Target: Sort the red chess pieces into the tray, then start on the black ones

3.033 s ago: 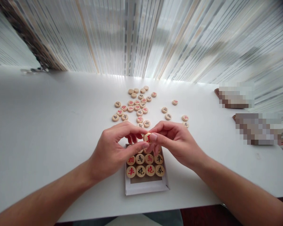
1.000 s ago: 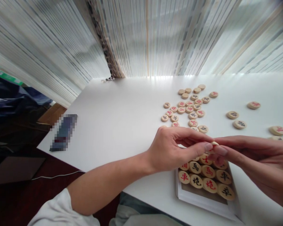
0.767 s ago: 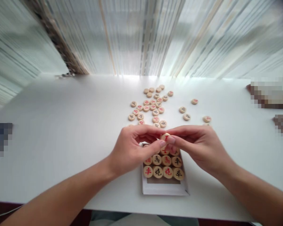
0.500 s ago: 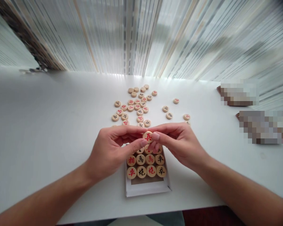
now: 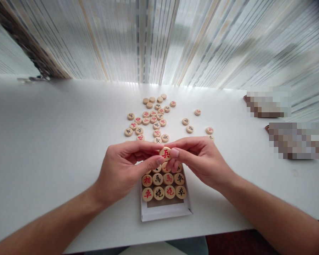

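Note:
A round wooden Chinese chess piece (image 5: 165, 153) with a red character is pinched between my two hands, its marked face toward me. My left hand (image 5: 127, 166) grips it from the left with thumb and fingers. From the right, the thumb and fingers of my right hand (image 5: 199, 159) close on the same piece. Just below sits a shallow white box (image 5: 166, 213), holding rows of pieces with red and black characters, such as a red-marked piece (image 5: 147, 194) at its near left. My fingers hide the box's far part.
Loose chess pieces (image 5: 153, 119) lie scattered on the white table (image 5: 55, 148) beyond my hands, some face down at the back. A few more (image 5: 189, 129) are to the right. Two blurred-out objects (image 5: 266, 109) rest at the right. Striped curtains (image 5: 159, 42) hang behind.
Both hands keep the same hold on the chess piece. The whole view has shifted slightly, so things appear a little farther left and higher.

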